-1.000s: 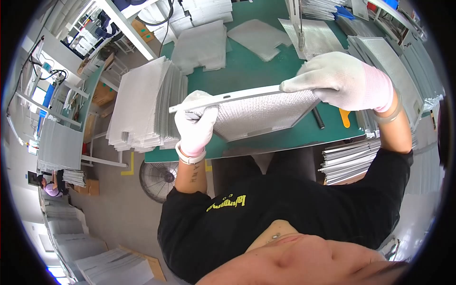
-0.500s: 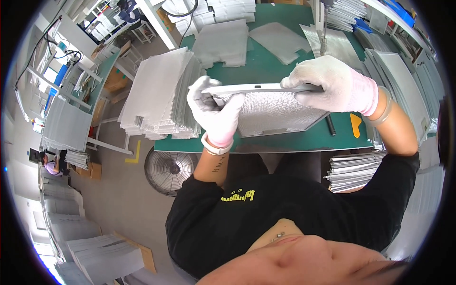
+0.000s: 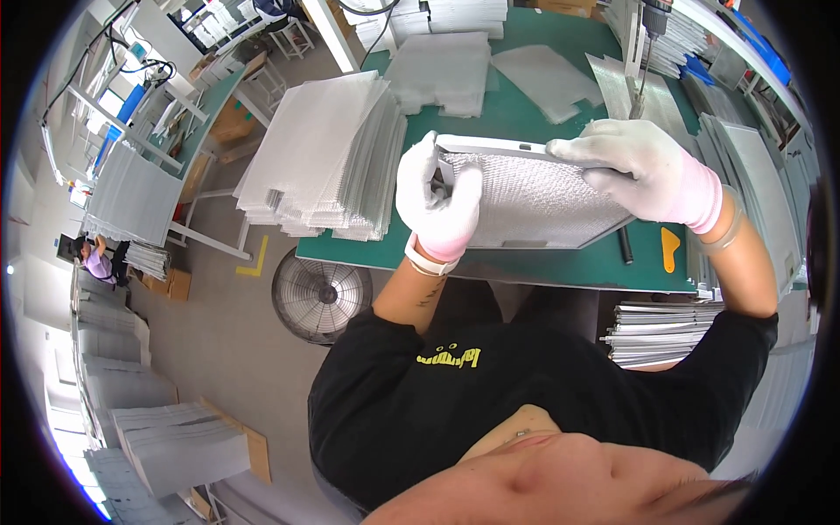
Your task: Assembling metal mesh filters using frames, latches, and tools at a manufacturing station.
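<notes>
A silver mesh filter panel with a metal frame (image 3: 542, 206) is tilted up above the front of the green table (image 3: 385, 252). My left hand (image 3: 440, 197), in a white glove with a pink cuff, is closed round the panel's upper left corner. At the right end of the same upper edge, my gloved right hand (image 3: 634, 166) grips the frame, thumb along the top. A small dark slot shows in the rim between the hands. Below my right hand lie a black rod-like tool (image 3: 625, 246) and a yellow scraper-like tool (image 3: 670, 250).
Mesh sheets (image 3: 315, 157) are piled at the table's left, with another stack (image 3: 437, 72) behind. One loose sheet (image 3: 547, 80) lies at the back. A power screwdriver (image 3: 654, 19) hangs at the back right. Framed panels (image 3: 752, 175) lean at the right. A floor fan (image 3: 324, 296) stands below left.
Both hands still hold the panel. Its left end has risen and my left hand has shifted right, closer to my right hand. The whole view has moved slightly.
</notes>
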The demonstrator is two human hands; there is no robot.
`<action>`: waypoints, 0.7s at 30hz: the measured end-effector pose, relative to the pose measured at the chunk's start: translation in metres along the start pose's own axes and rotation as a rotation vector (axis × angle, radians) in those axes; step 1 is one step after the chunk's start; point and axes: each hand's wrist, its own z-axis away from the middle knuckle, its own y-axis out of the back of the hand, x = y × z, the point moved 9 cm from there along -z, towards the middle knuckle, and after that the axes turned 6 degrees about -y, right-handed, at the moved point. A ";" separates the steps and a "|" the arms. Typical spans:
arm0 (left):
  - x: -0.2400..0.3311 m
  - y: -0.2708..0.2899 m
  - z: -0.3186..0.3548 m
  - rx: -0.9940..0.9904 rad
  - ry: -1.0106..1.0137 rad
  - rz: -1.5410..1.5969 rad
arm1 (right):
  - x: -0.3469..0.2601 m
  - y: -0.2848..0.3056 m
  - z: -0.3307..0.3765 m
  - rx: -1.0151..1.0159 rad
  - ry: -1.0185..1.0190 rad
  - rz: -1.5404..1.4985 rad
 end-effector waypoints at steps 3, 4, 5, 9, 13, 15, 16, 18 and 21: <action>0.003 0.004 -0.002 0.004 -0.043 -0.068 | -0.003 0.000 -0.001 0.019 0.053 -0.001; 0.003 0.006 -0.003 0.004 -0.047 -0.061 | -0.004 0.001 -0.002 0.019 0.053 -0.002; 0.002 0.008 -0.004 0.004 -0.046 -0.061 | -0.006 0.001 -0.003 0.006 0.053 0.015; -0.001 0.010 -0.006 0.027 0.046 0.081 | -0.009 0.001 -0.004 0.015 0.083 0.013; -0.015 0.001 -0.010 -0.073 0.245 0.424 | -0.008 -0.001 -0.004 0.024 0.091 0.013; -0.011 -0.004 -0.017 -0.013 0.255 0.469 | -0.006 -0.001 -0.006 0.027 0.057 0.069; -0.010 -0.004 -0.021 0.048 0.264 0.511 | -0.006 -0.001 -0.006 0.028 0.056 0.071; -0.016 0.003 -0.019 0.027 0.215 0.430 | -0.006 0.001 -0.007 0.038 0.073 0.054; -0.017 -0.002 -0.021 -0.175 0.045 0.246 | -0.007 0.001 -0.008 0.056 0.070 0.065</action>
